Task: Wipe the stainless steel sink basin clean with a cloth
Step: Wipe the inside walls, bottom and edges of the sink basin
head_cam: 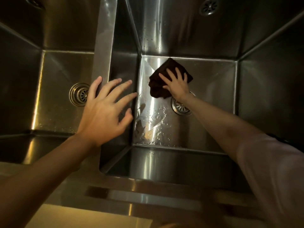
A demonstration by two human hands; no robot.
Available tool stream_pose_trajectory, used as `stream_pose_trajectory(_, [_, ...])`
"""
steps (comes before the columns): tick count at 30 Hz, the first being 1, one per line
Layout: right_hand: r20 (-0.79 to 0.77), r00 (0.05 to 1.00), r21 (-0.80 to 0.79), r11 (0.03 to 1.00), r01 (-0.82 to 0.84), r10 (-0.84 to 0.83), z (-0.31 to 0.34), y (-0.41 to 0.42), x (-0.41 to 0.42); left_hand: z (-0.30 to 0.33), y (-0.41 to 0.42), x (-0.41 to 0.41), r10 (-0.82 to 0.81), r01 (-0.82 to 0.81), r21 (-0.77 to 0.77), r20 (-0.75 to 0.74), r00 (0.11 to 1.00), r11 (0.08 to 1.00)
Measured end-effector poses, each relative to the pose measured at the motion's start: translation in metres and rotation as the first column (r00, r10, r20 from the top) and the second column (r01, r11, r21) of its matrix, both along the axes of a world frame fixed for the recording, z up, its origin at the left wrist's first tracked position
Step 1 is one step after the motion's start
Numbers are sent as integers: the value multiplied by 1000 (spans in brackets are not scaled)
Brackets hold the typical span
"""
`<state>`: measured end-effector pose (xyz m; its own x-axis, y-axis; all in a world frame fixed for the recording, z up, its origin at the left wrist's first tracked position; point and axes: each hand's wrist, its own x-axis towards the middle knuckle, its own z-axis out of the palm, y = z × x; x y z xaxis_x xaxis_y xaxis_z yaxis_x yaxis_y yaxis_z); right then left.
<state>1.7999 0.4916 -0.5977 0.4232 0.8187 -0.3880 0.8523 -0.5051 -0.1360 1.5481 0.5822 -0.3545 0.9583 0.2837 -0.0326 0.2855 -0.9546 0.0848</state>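
A person's right hand (176,87), fingers splayed flat, presses a dark cloth (162,79) onto the wet sink basin (213,89) floor, the cloth's bulk lying beyond the fingertips toward the far-left corner, while the open left hand (105,109) braces near the divider (105,46).

- No text, brand, no. or sign readable anywhere from here.
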Motion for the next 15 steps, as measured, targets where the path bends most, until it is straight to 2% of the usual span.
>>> stream_pose_trajectory(3, [-62, 997, 5, 999, -48, 48, 2, 16, 23, -1, 1, 0, -15, 15, 13, -9, 1000, 1000])
stream_pose_trajectory(5, [-49, 999, 10, 1000, -4, 5, 1, 15, 34, -1, 1, -1, -23, 23, 13, -13, 1000, 1000])
stream_pose_trajectory(9, [13, 966, 44, 965, 259, -260, -7, -10, 29, -2, 2, -1, -29, 30, 5, -15, 999, 1000])
stream_pose_trajectory(12, [27, 863, 49, 863, 502, -504, -11, -28, 7, -1, 3, -1, -26, 26, 0, -13, 1000, 1000])
stream_pose_trajectory(15, [43, 812, 26, 813, 582, -582, -12, -32, -20, -1, 3, -1, -18, 18, -10, -6, 1000, 1000])
